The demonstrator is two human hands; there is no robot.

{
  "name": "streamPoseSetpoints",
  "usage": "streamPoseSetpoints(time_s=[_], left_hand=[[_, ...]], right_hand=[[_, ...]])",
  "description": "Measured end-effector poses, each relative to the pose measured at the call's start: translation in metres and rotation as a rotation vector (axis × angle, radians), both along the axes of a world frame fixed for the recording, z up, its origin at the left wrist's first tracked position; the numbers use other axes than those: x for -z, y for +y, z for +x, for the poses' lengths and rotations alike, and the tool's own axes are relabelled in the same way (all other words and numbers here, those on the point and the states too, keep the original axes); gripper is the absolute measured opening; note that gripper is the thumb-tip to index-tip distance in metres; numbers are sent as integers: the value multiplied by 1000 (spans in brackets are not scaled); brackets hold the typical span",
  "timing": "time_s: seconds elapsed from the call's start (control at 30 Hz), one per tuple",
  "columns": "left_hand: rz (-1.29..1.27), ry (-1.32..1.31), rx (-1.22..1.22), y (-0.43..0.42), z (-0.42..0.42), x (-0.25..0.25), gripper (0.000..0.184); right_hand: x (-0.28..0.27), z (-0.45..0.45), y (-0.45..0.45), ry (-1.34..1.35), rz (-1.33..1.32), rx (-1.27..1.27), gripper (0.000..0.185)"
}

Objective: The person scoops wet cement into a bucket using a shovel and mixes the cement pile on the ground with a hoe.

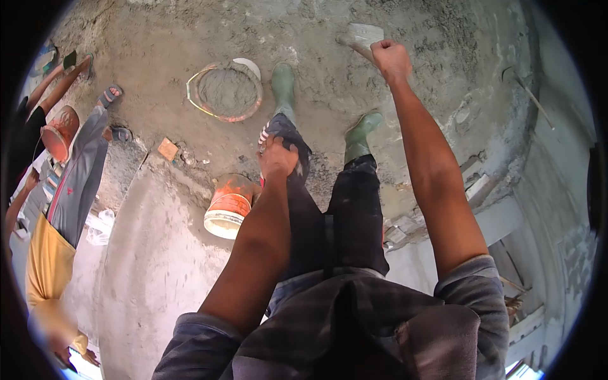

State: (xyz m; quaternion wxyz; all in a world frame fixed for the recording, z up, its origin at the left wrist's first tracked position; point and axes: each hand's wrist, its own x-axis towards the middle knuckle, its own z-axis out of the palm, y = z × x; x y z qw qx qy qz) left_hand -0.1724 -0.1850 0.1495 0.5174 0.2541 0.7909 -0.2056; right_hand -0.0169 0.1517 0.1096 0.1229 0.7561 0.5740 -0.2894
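Note:
My right hand (pixel 391 60) is closed around the handle of a flat trowel (pixel 366 35), whose blade lies against the wet grey mortar (pixel 316 38) on the floor. My left hand (pixel 278 158) rests on my knee with its fingers spread over the dark trouser leg, holding nothing. A round bucket full of grey mortar (pixel 227 90) stands left of my green boot (pixel 283 82). My other green boot (pixel 364 130) is on the mortar below the trowel.
An orange and white bucket (pixel 228 206) is by my left forearm. At the left, a person in a yellow shirt (pixel 49 259) and another person's arms (pixel 57 79) are near a red bucket (pixel 60 133). A thin-handled tool (pixel 532 95) lies at the right.

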Motion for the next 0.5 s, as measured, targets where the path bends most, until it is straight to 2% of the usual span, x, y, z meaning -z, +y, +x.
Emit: streamPoseSetpoints(time_s=[0.23, 0.33, 0.5], left_hand=[[26, 11, -30, 17, -10, -2, 62], [55, 17, -107, 10, -6, -3, 63], [87, 1, -196, -6, 15, -9, 61]], right_hand=[[-4, -22, 12, -9, -45, -8, 37], [17, -35, 16, -30, 53, -62, 37], [-4, -55, 27, -3, -69, -142, 38]])
